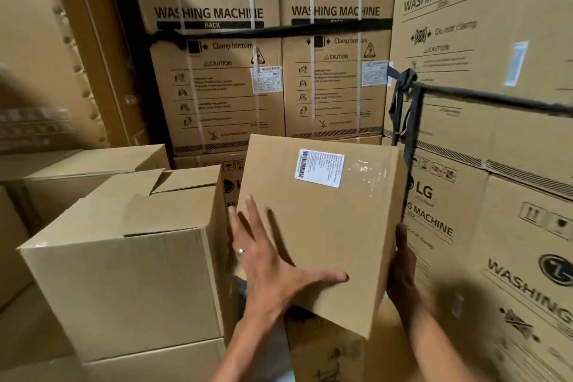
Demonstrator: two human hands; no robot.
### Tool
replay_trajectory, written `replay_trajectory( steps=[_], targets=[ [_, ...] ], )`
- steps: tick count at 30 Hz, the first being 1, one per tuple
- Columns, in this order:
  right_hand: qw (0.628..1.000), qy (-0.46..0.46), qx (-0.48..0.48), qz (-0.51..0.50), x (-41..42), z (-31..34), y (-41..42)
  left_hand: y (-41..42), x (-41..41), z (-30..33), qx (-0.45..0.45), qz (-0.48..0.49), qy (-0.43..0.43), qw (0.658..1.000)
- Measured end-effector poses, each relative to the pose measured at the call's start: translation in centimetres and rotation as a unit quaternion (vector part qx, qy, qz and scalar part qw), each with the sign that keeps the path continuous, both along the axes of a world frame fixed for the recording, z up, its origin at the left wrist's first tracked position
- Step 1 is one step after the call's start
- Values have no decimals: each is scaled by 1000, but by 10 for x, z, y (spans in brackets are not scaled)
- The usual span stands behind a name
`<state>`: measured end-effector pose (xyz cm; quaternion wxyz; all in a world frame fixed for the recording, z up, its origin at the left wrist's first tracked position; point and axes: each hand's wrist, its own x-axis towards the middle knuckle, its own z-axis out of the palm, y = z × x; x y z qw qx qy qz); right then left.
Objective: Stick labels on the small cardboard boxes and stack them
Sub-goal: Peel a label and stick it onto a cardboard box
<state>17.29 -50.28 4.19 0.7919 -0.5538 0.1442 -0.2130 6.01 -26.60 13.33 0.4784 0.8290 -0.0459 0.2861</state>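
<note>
Label [319,168] already on, the small box [322,236] is carried between a flat left hand [273,270] and a right hand [403,270] seemingly cupping its edge, needing a level set-down on the stack [130,282].

Labelled box [322,226] centre frame, between both hands; stacked small boxes [124,257] lower left; washing machine cartons [217,71] behind, right.

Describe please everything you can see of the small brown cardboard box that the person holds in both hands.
The small brown cardboard box is plain, closed and tilted, one lower corner pointing down. A white barcode label sits near its upper edge, beside glossy clear tape. The left hand lies flat on its facing side with fingers spread; the right hand holds its right edge. It is in front of large washing machine cartons.
</note>
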Motion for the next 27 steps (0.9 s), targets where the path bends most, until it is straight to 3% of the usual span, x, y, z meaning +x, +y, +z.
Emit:
replay_trajectory(
  steps=[3,6,8,14,17,20,27],
  targets=[
    [1000,-10,-20,-15,-12,3,1,16,-3,5,7,-13,47,999],
    [997,-21,-65,-26,-23,9,-4,28,-9,5,-67,-35,68,995],
    [996,-31,-87,5,-39,25,-4,28,-12,0,-95,-41,73,992],
    [959,-134,-196,153,-120,78,18,18,-18,-21,-66,16,77,995],
    [938,-174,-236,185,-143,96,16,10,-28,-24,-66,11,54,996],
    [926,-176,-293,159,-157,107,4,2,-39,-18,-70,-11,7,997],
    [919,-203,-330,76,-191,137,-27,-9,-53,21,-29,-33,-98,994]
  ],
)
